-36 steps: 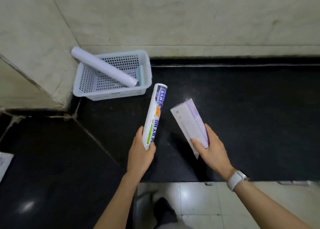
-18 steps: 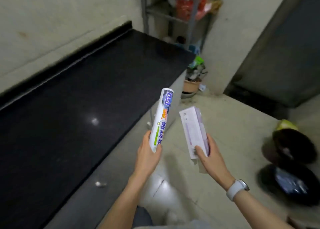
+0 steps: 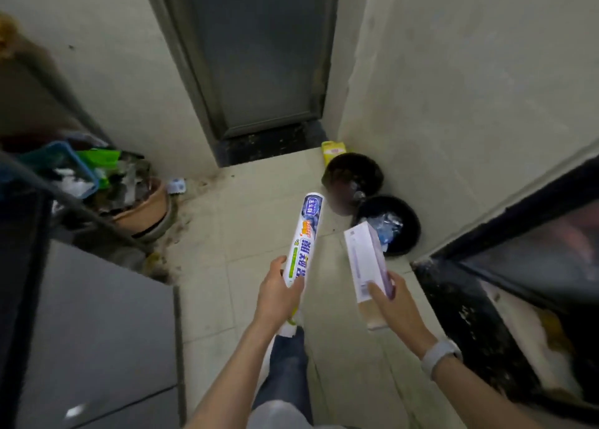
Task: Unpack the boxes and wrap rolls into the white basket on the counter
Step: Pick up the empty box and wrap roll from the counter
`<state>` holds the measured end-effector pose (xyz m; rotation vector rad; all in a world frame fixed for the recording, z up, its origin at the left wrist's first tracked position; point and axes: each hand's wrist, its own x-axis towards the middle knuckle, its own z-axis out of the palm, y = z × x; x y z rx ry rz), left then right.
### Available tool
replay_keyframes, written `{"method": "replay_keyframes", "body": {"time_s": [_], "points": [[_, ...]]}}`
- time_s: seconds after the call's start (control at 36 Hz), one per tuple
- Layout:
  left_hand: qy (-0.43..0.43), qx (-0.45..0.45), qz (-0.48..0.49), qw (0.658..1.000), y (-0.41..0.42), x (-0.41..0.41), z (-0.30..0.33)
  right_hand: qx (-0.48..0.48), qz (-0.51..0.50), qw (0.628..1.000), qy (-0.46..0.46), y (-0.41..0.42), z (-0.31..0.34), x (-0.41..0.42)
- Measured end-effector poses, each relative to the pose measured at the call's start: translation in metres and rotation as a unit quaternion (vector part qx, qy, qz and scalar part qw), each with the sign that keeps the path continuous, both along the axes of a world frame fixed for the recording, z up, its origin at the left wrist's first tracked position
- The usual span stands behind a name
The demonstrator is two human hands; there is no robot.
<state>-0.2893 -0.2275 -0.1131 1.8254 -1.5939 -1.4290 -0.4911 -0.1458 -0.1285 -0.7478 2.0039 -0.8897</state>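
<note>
My left hand point(image 3: 278, 295) grips the lower end of a white wrap roll point(image 3: 304, 235) with blue and orange print, held upright over the tiled floor. Just to its right, my right hand point(image 3: 393, 305) holds a long white and purple box point(image 3: 364, 260) by its lower end; an open cardboard flap hangs below my fingers. The white basket and the counter it stands on are out of view.
Two black bins point(image 3: 387, 224) stand on the floor by the right wall, just past the box, with a yellow carton point(image 3: 334, 149) behind them. A grey door point(image 3: 256, 55) is ahead. Cluttered pots and a blue basket point(image 3: 76, 169) lie at left. Dark counter edges flank both sides.
My view has swung right, away from the counter and white basket, to the door and floor bins. Both hands keep the same hold on the roll and the box.
</note>
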Motion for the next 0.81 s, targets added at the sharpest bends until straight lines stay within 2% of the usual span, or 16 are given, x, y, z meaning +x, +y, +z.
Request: {"method": "replay_keyframes", "body": {"time_s": [0.14,0.28,0.42,0.53,0.64,0.81], "points": [[-0.012,0.070,-0.128,0.989,-0.079,-0.053,-0.021,0.067,-0.114,0.990,-0.049,-0.054,-0.023,-0.048],[-0.032,0.124,-0.211,0.969,-0.141,-0.113,-0.043,0.149,-0.213,0.956,-0.136,-0.094,-0.051,-0.096],[-0.055,0.153,-0.283,0.945,-0.184,-0.189,-0.086,0.180,-0.270,0.936,-0.136,-0.129,-0.081,-0.148],[-0.070,0.136,-0.316,0.936,-0.213,-0.249,-0.144,0.182,-0.282,0.932,-0.139,-0.157,-0.129,-0.196],[-0.082,0.129,-0.310,0.939,-0.234,-0.296,-0.214,0.187,-0.303,0.919,-0.168,-0.190,-0.190,-0.233],[-0.136,0.101,-0.358,0.918,-0.262,-0.367,-0.338,0.225,-0.285,0.916,-0.169,-0.231,-0.307,-0.284]]}}
